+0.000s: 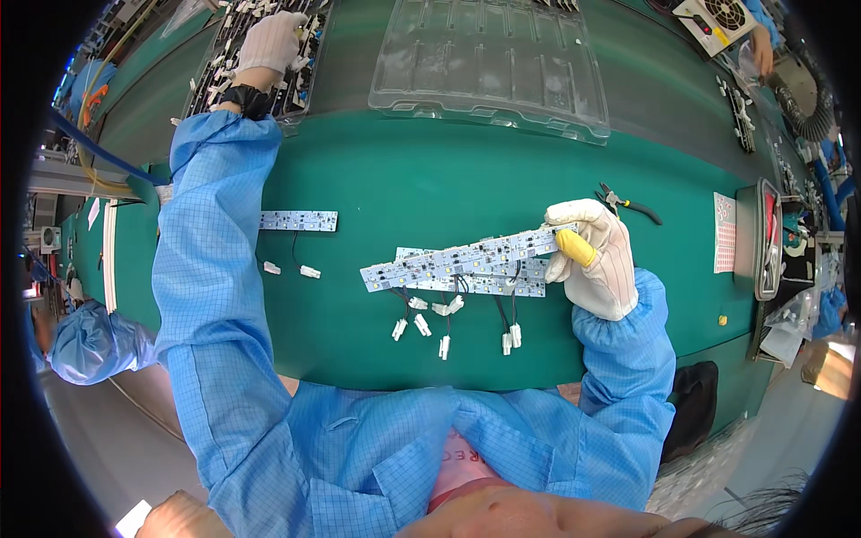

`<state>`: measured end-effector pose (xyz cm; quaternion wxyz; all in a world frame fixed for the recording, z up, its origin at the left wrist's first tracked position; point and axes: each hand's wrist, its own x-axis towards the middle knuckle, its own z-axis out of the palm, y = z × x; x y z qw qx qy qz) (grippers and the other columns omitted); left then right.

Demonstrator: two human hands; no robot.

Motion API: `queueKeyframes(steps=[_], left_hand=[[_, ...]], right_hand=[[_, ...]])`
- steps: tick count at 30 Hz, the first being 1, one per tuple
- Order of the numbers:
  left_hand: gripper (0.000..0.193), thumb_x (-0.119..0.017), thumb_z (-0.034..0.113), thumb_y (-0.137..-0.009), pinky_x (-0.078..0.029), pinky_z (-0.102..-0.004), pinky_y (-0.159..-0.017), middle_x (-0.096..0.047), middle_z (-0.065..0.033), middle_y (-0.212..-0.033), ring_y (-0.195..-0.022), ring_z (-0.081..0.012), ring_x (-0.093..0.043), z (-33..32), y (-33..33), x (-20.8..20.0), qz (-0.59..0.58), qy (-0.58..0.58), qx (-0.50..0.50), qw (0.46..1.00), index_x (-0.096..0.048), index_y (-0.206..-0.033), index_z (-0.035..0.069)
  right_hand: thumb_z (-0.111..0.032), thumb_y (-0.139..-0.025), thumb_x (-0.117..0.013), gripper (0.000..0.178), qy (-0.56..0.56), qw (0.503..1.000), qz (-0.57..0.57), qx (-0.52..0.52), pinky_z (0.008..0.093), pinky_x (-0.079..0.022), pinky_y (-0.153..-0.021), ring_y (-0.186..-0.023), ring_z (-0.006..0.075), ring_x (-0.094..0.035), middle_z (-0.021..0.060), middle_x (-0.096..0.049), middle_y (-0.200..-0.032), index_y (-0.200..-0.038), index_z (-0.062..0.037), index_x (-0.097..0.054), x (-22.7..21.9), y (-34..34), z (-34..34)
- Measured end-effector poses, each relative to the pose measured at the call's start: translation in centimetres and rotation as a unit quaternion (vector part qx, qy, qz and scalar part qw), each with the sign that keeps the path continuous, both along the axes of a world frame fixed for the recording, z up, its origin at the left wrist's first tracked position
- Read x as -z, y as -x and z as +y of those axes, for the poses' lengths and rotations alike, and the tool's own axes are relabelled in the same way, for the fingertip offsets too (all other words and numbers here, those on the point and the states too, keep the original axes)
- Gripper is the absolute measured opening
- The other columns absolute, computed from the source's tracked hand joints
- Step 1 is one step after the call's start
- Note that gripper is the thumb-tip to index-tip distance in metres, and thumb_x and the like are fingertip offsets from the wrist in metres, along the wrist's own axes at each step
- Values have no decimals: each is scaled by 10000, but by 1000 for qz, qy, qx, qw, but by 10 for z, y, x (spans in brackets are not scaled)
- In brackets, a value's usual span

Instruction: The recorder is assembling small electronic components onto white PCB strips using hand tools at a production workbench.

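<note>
My right hand [594, 260], in a whitish glove with a yellow thumb tip, pinches the right end of a long white LED circuit board strip [466, 258]. The strip slants down to the left, partly covering more white strips [534, 285] beneath it. Black wires with white connectors [444, 347] hang toward me. At the far left my gloved left hand [272, 43] reaches into a tray [300, 117] of dark strips and white connectors. Its fingers look curled, but what they hold is hidden. Beside my left sleeve lies another white strip [305, 221], partly covered by the sleeve, with two connectors.
A clear plastic blister tray [489, 67] sits on the far side of the green mat [359, 359]. Pliers [632, 206] with black-and-yellow handles lie beyond my right hand. A metal tray [764, 238] stands at the right. Other people's arms show at both sides.
</note>
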<state>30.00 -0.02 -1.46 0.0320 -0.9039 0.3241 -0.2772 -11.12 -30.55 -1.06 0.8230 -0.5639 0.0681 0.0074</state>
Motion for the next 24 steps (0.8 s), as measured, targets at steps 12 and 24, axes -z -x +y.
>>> queueKeyframes(steps=[12,24], left_hand=[[321,-492,182,-855,-475,-416,-833,-647,-131,-1042,-966,-334,-603,3,-2,-18,168,141,-35,975,-625,-1146,195],[423,-531,360,-864,-294,-449,-1022,-624,-66,-1125,-1153,-200,-489,-19,105,-85,343,504,169,774,-588,-1187,93]], right_hand=[[-141,-868,-656,261,-2,1000,-18,9,190,-504,-498,-546,97,-608,75,-626,-816,-1073,-9,-562,-4,2,0],[-177,-877,-644,296,-39,997,-57,22,243,-516,-535,-563,123,-621,91,-634,-776,-1096,2,-558,2,4,-4]])
